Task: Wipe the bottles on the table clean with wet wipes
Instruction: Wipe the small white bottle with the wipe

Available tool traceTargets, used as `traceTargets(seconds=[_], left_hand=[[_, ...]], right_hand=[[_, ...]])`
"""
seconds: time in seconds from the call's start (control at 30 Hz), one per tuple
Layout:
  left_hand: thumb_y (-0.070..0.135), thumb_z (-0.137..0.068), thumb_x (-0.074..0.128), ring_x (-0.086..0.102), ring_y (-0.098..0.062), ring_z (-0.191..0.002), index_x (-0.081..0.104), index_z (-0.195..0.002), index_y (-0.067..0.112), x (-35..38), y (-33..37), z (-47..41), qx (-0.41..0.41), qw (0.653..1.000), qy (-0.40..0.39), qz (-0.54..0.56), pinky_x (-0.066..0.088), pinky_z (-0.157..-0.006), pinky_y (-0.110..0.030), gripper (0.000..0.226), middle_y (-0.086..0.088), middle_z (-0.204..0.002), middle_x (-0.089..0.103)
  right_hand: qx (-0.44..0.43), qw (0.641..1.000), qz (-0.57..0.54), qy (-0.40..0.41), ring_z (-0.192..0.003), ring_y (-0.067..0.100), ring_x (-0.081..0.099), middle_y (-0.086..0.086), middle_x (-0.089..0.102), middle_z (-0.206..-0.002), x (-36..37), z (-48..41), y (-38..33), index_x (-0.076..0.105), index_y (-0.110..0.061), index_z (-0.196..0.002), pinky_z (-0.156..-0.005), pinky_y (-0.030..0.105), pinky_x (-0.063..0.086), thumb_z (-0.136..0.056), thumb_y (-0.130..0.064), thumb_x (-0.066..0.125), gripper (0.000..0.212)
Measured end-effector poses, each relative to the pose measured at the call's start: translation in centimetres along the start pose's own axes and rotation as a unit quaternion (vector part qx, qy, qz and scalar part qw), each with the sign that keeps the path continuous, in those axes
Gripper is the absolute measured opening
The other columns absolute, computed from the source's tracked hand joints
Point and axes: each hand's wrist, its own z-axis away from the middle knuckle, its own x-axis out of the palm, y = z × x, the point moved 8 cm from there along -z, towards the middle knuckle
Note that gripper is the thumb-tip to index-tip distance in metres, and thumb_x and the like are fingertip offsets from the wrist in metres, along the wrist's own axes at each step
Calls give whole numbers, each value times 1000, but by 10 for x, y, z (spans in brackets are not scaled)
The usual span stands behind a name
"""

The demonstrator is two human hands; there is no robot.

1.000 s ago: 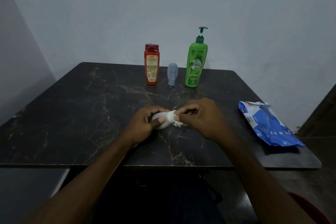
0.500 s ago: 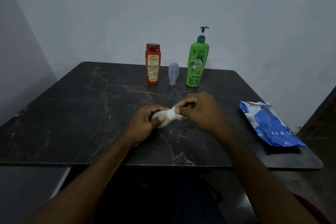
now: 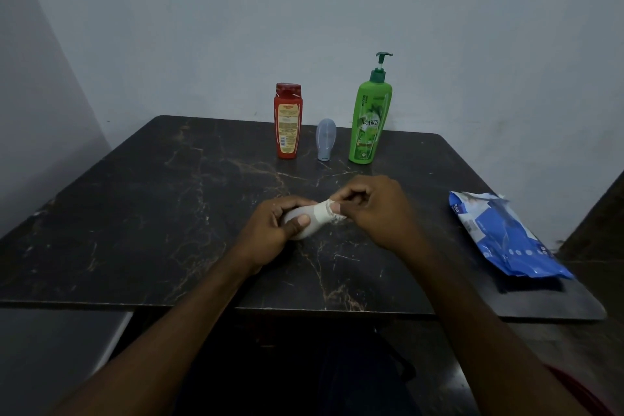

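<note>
Dark marble table [image 3: 135,213]. Blue wipes pack [image 3: 503,233] lies near the right edge, probably kept within reach. Green pump bottle [image 3: 369,118], red bottle [image 3: 288,121] and small grey bottle [image 3: 326,140] stand in a back row, likely queued. Left hand [image 3: 270,230] curls round a small white bottle [image 3: 304,223] at mid-table to steady it. Right hand [image 3: 374,209] pinches a wipe [image 3: 326,213] round its narrow end. Fingers hide most of the bottle; light dim.

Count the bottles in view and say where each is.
4. Red bottle, small grey bottle and green pump bottle stand near the table's far edge; the left hand holds a white bottle, partly under a wipe.
</note>
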Motion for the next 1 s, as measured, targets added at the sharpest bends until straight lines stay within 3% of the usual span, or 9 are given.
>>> traceTargets(seconds=[0.2, 0.33, 0.5, 0.67, 0.8, 0.9, 1.0], left_hand=[[17, -92, 65, 69, -13, -105, 75, -114, 26, 0, 5, 1, 2, 1000, 10, -16, 56, -90, -34, 26, 5, -112, 76], [10, -93, 66, 70, -14, -104, 75, -118, 15, 1, 6, 1, 13, 999, 5, -48, 56, -91, -32, 27, 2, -111, 77], [6, -94, 67, 71, -14, -106, 75, -119, 17, -2, 6, 1, 15, 1000, 11, -19, 56, -91, -28, 28, 3, -113, 77], [17, -90, 77, 71, -13, -105, 77, -117, 23, -1, 2, 0, -15, 1000, 3, -12, 58, -84, -24, 27, 7, -113, 77], [20, -80, 87, 72, -14, -101, 77, -109, 23, -9, 1, 2, -44, 997, 62, 7, 60, -82, -29, 31, 5, -110, 77], [17, -75, 90, 72, -16, -99, 75, -108, 19, -18, 2, 5, -60, 990, 124, 18, 62, -82, -34, 36, 3, -107, 75], [14, -77, 88, 72, -15, -101, 73, -110, 15, -25, 2, 10, -76, 983, 162, 41, 63, -83, -33, 36, 4, -105, 76]], right_hand=[[13, 1000, -20, -11, -62, 4, 65, -13, 73, -74, 5, 12, 10, 79, -25, -82, -59, 12, 49, -78, -15, 81, 11], [4, 1000, -17, -13, -64, 4, 65, -13, 72, -71, 3, 2, 3, 78, -26, -80, -58, 12, 47, -77, -15, 80, 11], [35, 999, 3, -11, -65, 6, 65, -11, 72, -74, 5, 0, 16, 74, -27, -77, -58, 13, 48, -78, -11, 78, 17], [106, 974, -199, -21, -89, 20, 73, 0, 72, -107, 9, 10, 29, 66, -11, -91, -64, 39, 62, -90, -6, 67, 5], [110, 978, -175, -32, -91, 15, 72, -3, 71, -108, 22, 11, 22, 62, -17, -92, -68, 33, 62, -94, -7, 62, 10], [133, 982, -135, 9, -84, 13, 72, -2, 71, -105, 29, 11, 27, 60, -19, -90, -71, 34, 63, -94, -8, 62, 11], [151, 970, -184, 49, -88, 15, 72, 0, 71, -107, 36, 10, 32, 58, -15, -88, -72, 35, 63, -94, -4, 62, 13]])
